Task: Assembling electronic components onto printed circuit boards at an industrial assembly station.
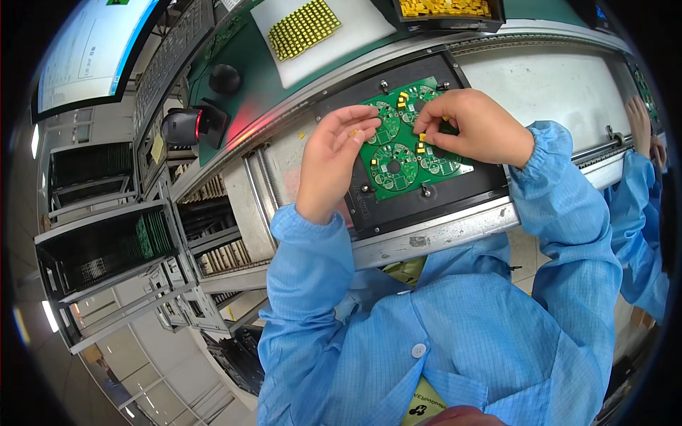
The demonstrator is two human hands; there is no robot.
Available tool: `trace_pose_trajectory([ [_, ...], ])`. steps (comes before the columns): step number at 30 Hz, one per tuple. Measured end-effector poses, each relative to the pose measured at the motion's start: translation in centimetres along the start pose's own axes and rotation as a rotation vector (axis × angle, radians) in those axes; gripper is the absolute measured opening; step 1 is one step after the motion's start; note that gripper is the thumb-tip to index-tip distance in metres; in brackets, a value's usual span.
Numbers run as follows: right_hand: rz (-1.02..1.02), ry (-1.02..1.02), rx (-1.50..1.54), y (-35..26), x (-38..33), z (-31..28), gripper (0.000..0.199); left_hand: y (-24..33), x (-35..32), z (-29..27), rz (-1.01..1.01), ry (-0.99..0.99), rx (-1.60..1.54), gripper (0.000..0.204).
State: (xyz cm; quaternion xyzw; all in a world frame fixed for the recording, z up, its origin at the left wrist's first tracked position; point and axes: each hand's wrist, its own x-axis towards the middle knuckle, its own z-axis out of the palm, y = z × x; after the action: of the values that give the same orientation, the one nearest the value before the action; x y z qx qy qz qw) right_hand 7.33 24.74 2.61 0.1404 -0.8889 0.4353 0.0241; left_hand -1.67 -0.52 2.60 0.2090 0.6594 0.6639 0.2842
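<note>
From the head view, your right hand point(474, 128) pinches a small yellow part point(422, 137) with fingertips closed on it, just above the green board point(398, 167); lower it straight and square onto its footprint, pressing lightly so the pins do not bend; your left hand point(334, 153) rests on the board's left edge, fingers curled around what looks like spare yellow parts, so keep it steady there; the board sits clamped in a black fixture point(426, 206) on the conveyor rail point(440, 238); beyond lie a white pad point(341, 42) with rows of yellow parts, a black bin point(447, 21), a scanner point(192, 124) and a monitor point(92, 50); another person's blue sleeve point(639, 206) works at the right.
</note>
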Motion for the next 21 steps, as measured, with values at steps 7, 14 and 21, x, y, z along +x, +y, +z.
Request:
trace_pose_trajectory([
  [7,0.044,0.004,-0.06,-0.3,-0.1,-0.3,0.015,0.9,0.0,0.3,-0.055,0.064,-0.044,0.044],
  [14,0.023,0.086,-0.114,0.8,-0.2,-0.3,0.014,0.6,0.1,-0.1,0.144,0.168,0.047,0.041],
  [21,0.212,-0.008,0.364,0.9,0.4,-1.0,0.014,0.6,-0.2,-1.1,0.129,0.306,0.598,0.012],
])
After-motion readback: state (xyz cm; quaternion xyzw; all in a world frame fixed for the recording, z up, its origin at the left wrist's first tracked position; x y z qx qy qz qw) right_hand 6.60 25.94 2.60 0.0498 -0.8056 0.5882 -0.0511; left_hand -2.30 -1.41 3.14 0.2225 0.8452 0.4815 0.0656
